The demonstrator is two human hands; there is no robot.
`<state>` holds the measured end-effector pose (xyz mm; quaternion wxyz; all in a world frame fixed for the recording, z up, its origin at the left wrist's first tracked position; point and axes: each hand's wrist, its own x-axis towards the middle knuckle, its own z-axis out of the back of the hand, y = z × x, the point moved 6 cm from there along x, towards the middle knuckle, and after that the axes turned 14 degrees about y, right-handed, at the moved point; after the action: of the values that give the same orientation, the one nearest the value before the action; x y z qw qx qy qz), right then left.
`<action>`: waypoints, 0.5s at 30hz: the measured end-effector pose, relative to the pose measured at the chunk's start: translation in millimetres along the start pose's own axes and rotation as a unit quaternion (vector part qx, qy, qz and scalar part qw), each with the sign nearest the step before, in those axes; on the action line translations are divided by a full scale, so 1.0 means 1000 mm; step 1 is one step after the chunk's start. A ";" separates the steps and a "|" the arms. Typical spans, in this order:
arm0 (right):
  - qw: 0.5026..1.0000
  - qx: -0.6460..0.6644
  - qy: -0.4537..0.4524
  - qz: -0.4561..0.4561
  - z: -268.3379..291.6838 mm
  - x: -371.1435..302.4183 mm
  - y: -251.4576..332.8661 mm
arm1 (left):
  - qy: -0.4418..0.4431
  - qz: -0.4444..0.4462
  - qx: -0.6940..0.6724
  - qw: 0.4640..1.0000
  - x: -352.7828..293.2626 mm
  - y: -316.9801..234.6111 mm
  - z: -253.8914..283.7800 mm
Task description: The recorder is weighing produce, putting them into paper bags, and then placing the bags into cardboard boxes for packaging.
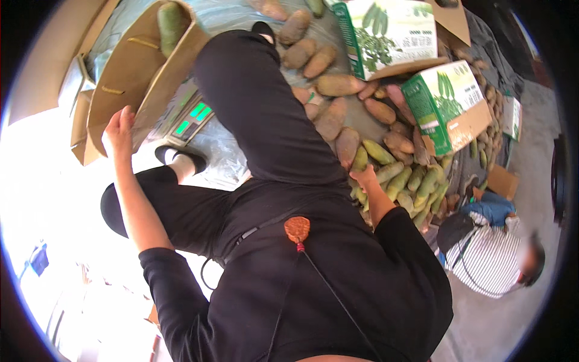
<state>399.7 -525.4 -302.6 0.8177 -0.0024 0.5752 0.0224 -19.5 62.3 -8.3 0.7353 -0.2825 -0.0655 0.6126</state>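
Observation:
On the left, a tall open cardboard box [140, 72] with cord loops inside leans away from me, and one long green radish [171, 27] shows in its far end. My left hand [119, 134] is at the box's near end, its fingers closed on the cardboard edge. To the right, my right hand [364, 175] reaches down to the pile and grips a green radish [360, 159]. Around that hand lie several more green radishes [398, 181]. Part of the right hand's grip is hidden.
A scale with a lit green display [194, 117] stands beside the box. Brown, soil-coated roots [339, 85] spread across the floor ahead. Two printed green-and-white cartons [395, 33] [447, 102] rest among them. At the right, a person in a striped shirt [485, 259] is low to the floor.

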 end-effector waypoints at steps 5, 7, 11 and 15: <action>0.993 0.098 -0.039 -0.057 -0.009 -0.013 0.015 | -0.020 0.018 0.008 1.000 -0.005 0.008 0.004; 0.989 0.122 -0.024 -0.085 -0.007 -0.017 0.014 | -0.017 0.030 0.010 0.999 -0.005 0.008 0.003; 0.974 0.192 0.016 -0.123 -0.002 -0.032 0.010 | -0.026 0.011 0.007 1.000 -0.003 0.000 0.003; 0.981 0.174 0.031 -0.077 0.011 -0.053 0.014 | -0.052 -0.009 -0.025 0.998 -0.003 0.005 0.005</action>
<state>391.4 -513.1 -249.3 0.7868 0.0944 0.5934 -0.1410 -26.8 61.6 -5.7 0.7290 -0.2681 -0.1211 0.6180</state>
